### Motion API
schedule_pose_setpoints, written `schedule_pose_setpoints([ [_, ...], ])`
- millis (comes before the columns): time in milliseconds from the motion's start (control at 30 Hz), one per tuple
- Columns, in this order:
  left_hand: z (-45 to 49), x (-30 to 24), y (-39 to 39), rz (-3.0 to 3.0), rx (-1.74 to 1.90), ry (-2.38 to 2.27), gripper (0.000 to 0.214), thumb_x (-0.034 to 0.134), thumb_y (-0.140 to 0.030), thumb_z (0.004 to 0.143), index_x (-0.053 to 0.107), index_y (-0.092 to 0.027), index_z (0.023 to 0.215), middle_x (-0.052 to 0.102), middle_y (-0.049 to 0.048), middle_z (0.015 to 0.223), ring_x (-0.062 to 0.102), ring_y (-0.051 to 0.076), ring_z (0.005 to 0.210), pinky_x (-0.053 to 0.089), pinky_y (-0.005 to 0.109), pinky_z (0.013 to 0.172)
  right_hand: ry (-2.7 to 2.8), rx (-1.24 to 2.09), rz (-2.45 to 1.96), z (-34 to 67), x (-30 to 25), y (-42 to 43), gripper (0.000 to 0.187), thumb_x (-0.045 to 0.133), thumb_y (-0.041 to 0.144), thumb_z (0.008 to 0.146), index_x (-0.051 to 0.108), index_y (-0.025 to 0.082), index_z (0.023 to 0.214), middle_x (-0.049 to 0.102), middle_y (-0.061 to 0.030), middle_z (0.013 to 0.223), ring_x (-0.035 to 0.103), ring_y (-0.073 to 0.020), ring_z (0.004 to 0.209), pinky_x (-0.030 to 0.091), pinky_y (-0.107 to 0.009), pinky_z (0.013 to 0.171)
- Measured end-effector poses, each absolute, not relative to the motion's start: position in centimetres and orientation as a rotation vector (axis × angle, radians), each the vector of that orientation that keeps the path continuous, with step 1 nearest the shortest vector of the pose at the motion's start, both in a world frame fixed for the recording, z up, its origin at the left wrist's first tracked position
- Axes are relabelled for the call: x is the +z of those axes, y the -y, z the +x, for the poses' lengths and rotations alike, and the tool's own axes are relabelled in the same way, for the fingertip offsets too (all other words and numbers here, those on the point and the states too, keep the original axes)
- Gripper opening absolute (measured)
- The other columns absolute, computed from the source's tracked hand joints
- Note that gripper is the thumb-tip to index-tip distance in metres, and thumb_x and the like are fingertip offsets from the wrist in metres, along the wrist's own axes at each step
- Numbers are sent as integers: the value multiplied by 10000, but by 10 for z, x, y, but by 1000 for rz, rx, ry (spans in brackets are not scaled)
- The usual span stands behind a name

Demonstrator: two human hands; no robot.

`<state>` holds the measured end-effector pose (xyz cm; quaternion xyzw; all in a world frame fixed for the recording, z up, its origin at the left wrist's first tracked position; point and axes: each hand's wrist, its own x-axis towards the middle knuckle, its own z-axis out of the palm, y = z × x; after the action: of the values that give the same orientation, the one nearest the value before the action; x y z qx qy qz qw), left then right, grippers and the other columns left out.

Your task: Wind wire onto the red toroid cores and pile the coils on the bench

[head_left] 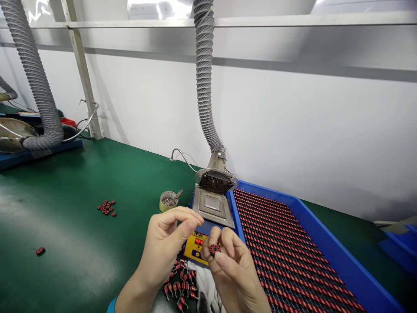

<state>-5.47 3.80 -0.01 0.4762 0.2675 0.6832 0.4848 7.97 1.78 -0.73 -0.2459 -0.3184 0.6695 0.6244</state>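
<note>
Between the thumb and fingers of my right hand point(234, 265) is a small ring-shaped coil point(214, 249) with red and black windings, its round face turned toward me. Just left of it and slightly higher, my left hand point(169, 239) is closed in a pinch. Whatever its fingertips may hold is too small to make out. Under my hands lies a pile of similar coils point(184, 284) with bent wire leads, beside a white cloth point(208, 284). Behind the hands stands a solder pot point(211, 202) with a yellow front panel point(192, 248) and a lit red display.
A blue tray point(342, 256) of coils in rows flanks the pot on the right. An extraction hose point(204, 78) hangs over it. Left are a small tub point(168, 201) with a scoop, several loose coils point(107, 208) and a single coil point(40, 251) on the green table point(74, 187).
</note>
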Motion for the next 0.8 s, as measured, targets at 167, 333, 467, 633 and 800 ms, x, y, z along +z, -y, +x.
schedule_pose_setpoints([
  [167,-53,4,-36,1218,1371,-707,119,810,-306,760,826,-202,816,780,61,833,683,200,833,525,277,773,716,1534,-543,82,-7,-19,304,904,173,642,603,208,618,613,16,704,551,-156,692,474,-265,700],
  [333,-47,5,-37,1201,1383,-707,101,756,-212,794,796,-190,703,755,51,750,677,193,773,534,300,747,741,1540,-536,83,-8,-19,261,910,203,643,650,217,658,615,11,734,559,-157,692,484,-269,690],
  [467,-51,9,-36,1470,1439,-819,139,719,-166,819,788,-184,700,769,64,747,686,210,782,521,323,762,784,1492,-556,83,-6,-18,238,914,240,657,678,210,675,611,9,722,551,-148,670,487,-263,676],
  [633,-55,6,-35,1500,1568,-822,124,731,-149,816,794,-204,725,780,46,742,694,201,769,533,306,759,776,1488,-577,83,-2,-16,255,934,228,625,689,189,683,627,13,706,572,-121,639,490,-219,636],
  [800,-63,-3,-36,1313,1817,-811,97,744,-210,834,799,-236,758,786,26,793,697,188,806,544,279,798,820,1461,-619,85,0,-14,262,933,229,635,694,207,743,665,17,716,626,-121,623,522,-209,619],
])
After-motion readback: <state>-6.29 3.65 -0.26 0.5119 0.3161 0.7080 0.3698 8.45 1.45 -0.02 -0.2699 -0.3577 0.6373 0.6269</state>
